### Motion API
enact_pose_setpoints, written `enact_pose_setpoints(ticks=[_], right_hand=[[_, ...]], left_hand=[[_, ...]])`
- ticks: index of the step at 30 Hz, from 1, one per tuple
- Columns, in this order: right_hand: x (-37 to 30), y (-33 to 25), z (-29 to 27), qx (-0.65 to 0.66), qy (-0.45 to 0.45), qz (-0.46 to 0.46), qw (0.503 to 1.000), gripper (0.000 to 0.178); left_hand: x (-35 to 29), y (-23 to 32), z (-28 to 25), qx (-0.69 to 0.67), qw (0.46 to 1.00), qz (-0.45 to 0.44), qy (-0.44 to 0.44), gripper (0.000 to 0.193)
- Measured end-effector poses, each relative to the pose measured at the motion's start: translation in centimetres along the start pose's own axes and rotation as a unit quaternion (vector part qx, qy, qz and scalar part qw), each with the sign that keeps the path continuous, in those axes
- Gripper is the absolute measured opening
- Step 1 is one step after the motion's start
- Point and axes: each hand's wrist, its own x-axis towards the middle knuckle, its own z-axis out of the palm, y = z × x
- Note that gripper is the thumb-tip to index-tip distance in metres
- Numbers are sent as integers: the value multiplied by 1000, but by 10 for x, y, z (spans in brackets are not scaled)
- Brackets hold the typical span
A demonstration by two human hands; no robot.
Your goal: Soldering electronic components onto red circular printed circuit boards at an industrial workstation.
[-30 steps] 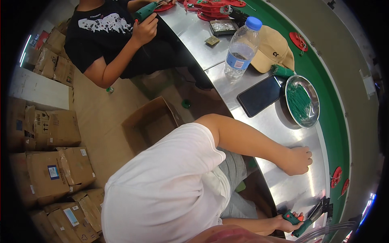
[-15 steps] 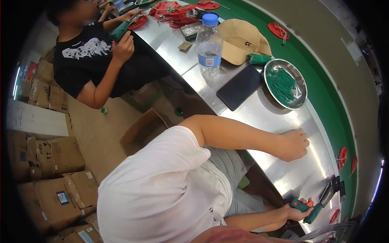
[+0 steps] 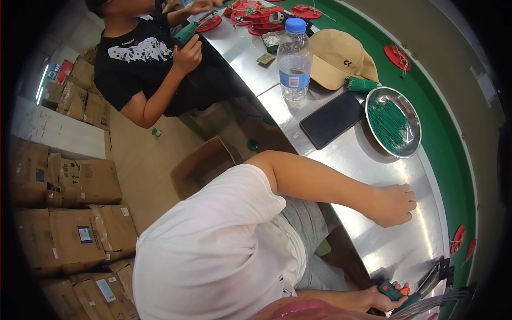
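Observation:
My left hand (image 3: 394,205) rests on the metal tabletop with its fingers curled under; whatever may be inside them is hidden. Above it in the picture, a round steel bowl (image 3: 417,136) holds many thin green wires (image 3: 392,125). At the lower right, my right hand (image 3: 381,298) grips a green pistol-grip tool (image 3: 388,290) with an orange trigger and a red button. Just beyond that tool is a dark metal fixture (image 3: 434,274), partly cut off from sight by the hand and tool.
A black phone (image 3: 332,120), a blue-capped water bottle (image 3: 294,64), a tan cap (image 3: 341,56) and a green wire bundle (image 3: 360,84) crowd the far table. A co-worker (image 3: 141,64) holds a similar green tool. Red discs (image 3: 397,56) lie along the green strip; cardboard boxes (image 3: 80,234) stand behind.
The view has shifted, so most things sit further right and the near table slightly lower. My left hand stays curled on the table; my right keeps its grip on the tool.

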Motion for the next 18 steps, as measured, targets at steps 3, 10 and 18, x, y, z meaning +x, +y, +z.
enact_pose_setpoints(ticks=[3, 10, 18], right_hand=[[0, -2, 0, 6, 6, -4, 1000, 42], [-14, -13, 17, 14, 26, 50, 998, 37], [-17, -11, 10, 40, 4, 53, 998, 38]], left_hand=[[0, -1, 1, -8, 1000, 10, 18, 16], [-1, -1, -8, 12, 1000, 12, 7, 18], [1, -5, -9, -43, 999, 6, -3, 28]])
